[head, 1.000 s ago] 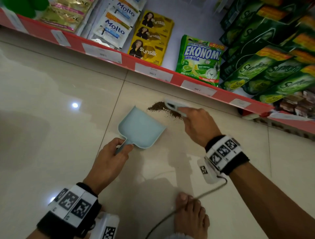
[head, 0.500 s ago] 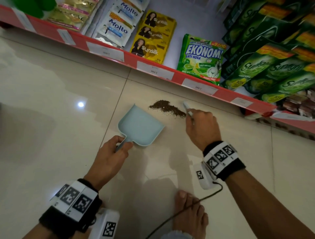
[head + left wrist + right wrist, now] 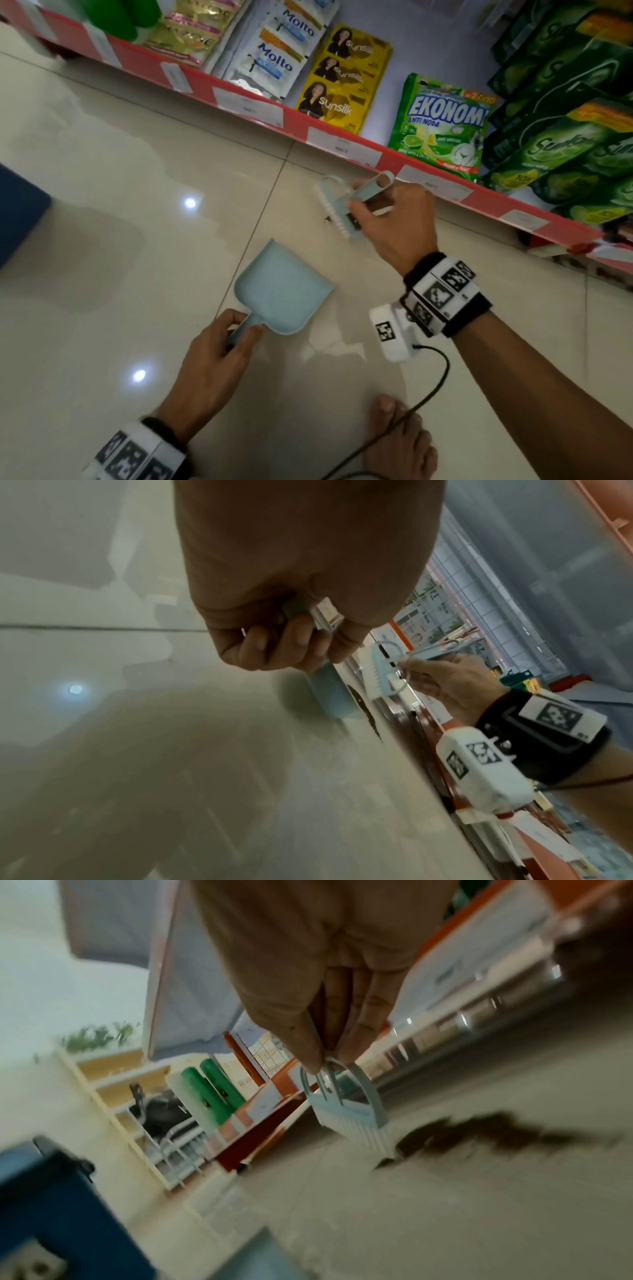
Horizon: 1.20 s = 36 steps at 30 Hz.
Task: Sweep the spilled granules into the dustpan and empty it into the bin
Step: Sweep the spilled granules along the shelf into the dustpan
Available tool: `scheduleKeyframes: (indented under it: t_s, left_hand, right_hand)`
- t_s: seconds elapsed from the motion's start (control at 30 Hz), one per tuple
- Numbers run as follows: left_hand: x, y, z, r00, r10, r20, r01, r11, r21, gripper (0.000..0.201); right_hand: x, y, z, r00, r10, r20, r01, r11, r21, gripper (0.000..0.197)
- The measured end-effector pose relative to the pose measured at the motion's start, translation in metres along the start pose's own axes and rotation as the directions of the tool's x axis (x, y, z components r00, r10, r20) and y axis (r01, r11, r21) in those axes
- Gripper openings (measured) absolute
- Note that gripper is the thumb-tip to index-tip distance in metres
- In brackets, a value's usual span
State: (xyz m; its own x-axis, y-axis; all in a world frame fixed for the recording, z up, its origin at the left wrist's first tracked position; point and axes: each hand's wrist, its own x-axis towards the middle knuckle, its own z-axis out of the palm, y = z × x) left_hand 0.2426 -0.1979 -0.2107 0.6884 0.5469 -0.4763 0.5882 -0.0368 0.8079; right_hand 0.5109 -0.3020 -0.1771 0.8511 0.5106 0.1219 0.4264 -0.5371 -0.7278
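Observation:
A light blue dustpan (image 3: 284, 294) lies flat on the tiled floor, mouth toward the shelf. My left hand (image 3: 236, 337) grips its short handle (image 3: 320, 615). Beyond it my right hand (image 3: 363, 205) pinches the handle of a small blue brush (image 3: 337, 207) with white bristles, tilted just above the floor. In the head view the brush and hand hide most of the brown granules (image 3: 496, 1131); only a few specks (image 3: 327, 219) show. In the right wrist view the pile lies on the floor just right of the brush (image 3: 349, 1115). The left wrist view has it as a dark streak (image 3: 363, 710) past the dustpan (image 3: 329, 693).
A red-edged bottom shelf (image 3: 342, 144) stacked with sachets and detergent packs runs right behind the spill. A dark blue bin (image 3: 20, 212) stands at the left edge. My bare foot (image 3: 397, 442) and a wrist cable (image 3: 435, 387) sit near the bottom of the head view.
My right hand has carried the brush from the right end of the pile up and over to its far left side. The dustpan and left hand have stayed put.

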Motion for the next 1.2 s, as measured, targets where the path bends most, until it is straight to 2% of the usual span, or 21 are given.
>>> scheduleKeyframes:
  t_s: [0.07, 0.1, 0.2, 0.27, 0.33, 0.4, 0.43, 0.5, 0.57, 0.63, 0.7, 0.77, 0.83, 0.97, 1.1, 1.2]
  left_hand:
    - [-0.01, -0.006, -0.014, 0.998, -0.001, -0.061, 0.002, 1.0, 0.016, 0.021]
    - [-0.014, -0.01, -0.021, 0.996, -0.004, -0.087, 0.006, 1.0, 0.024, 0.022]
    - [-0.025, -0.023, -0.038, 0.988, -0.041, -0.148, 0.048, 0.998, 0.046, 0.018]
    - [-0.028, -0.029, -0.045, 0.982, -0.066, -0.176, 0.075, 0.996, 0.048, 0.018]
    - [-0.028, -0.032, -0.048, 0.982, -0.071, -0.175, 0.08, 0.996, 0.045, 0.019]
    - [-0.024, -0.032, -0.048, 0.985, -0.06, -0.161, 0.069, 0.996, 0.05, 0.02]
    - [-0.022, -0.031, -0.048, 0.987, -0.049, -0.154, 0.059, 0.997, 0.057, 0.021]
    - [-0.017, -0.028, -0.046, 0.99, -0.026, -0.136, 0.036, 0.997, 0.071, 0.022]
    - [-0.013, -0.026, -0.045, 0.992, -0.015, -0.123, 0.025, 0.997, 0.078, 0.024]
    - [-0.009, -0.026, -0.044, 0.994, -0.004, -0.113, 0.015, 0.995, 0.098, 0.025]
    - [-0.008, -0.026, -0.046, 0.994, 0.003, -0.111, 0.011, 0.992, 0.122, 0.026]
    - [-0.005, -0.028, -0.047, 0.994, 0.024, -0.106, -0.007, 0.987, 0.16, 0.028]
    - [-0.005, -0.031, -0.049, 0.993, 0.038, -0.109, -0.018, 0.983, 0.18, 0.029]
    - [-0.006, -0.032, -0.05, 0.994, 0.017, -0.106, 0.001, 0.987, 0.162, 0.037]
    - [0.004, -0.021, -0.044, 0.995, 0.046, -0.084, -0.034, 0.991, 0.13, 0.056]
    - [0.017, -0.014, -0.034, 0.995, 0.076, -0.067, -0.066, 0.987, 0.146, 0.054]
  right_hand:
    - [0.0, -0.011, 0.031, 0.991, 0.089, 0.102, -0.111, 0.966, 0.232, 0.018]
    - [-0.002, -0.015, 0.047, 0.982, 0.108, 0.157, -0.149, 0.949, 0.278, 0.018]
    - [-0.01, -0.026, 0.083, 0.937, 0.114, 0.331, -0.204, 0.947, 0.25, 0.019]
    - [-0.012, -0.022, 0.089, 0.908, 0.115, 0.404, -0.198, 0.965, 0.171, 0.016]
    - [-0.009, -0.011, 0.077, 0.916, 0.102, 0.388, -0.108, 0.994, -0.006, 0.014]
    - [-0.001, 0.001, 0.055, 0.95, 0.075, 0.304, -0.011, 0.978, -0.207, 0.018]
    - [0.003, 0.006, 0.042, 0.966, 0.066, 0.251, 0.0, 0.967, -0.256, 0.02]
    - [0.01, 0.013, 0.017, 0.985, 0.07, 0.156, -0.031, 0.97, -0.24, 0.018]
    - [0.007, 0.011, 0.005, 0.988, 0.087, 0.127, -0.072, 0.99, -0.119, 0.014]
    - [-0.004, 0.002, 0.009, 0.974, 0.114, 0.195, -0.127, 0.99, 0.058, 0.012]
    - [-0.022, -0.006, 0.026, 0.938, 0.12, 0.324, -0.171, 0.976, 0.134, 0.011]
    - [-0.038, -0.006, 0.041, 0.906, 0.105, 0.411, -0.153, 0.984, 0.087, 0.011]
    - [-0.043, 0.002, 0.046, 0.896, 0.129, 0.425, -0.137, 0.99, -0.012, 0.012]
    - [-0.024, 0.021, 0.021, 0.955, 0.152, 0.253, -0.086, 0.963, -0.254, 0.016]
    - [-0.003, 0.024, -0.018, 0.964, 0.187, 0.19, -0.141, 0.963, -0.23, 0.015]
    - [0.006, 0.022, -0.048, 0.967, 0.217, 0.137, -0.176, 0.949, -0.261, 0.015]
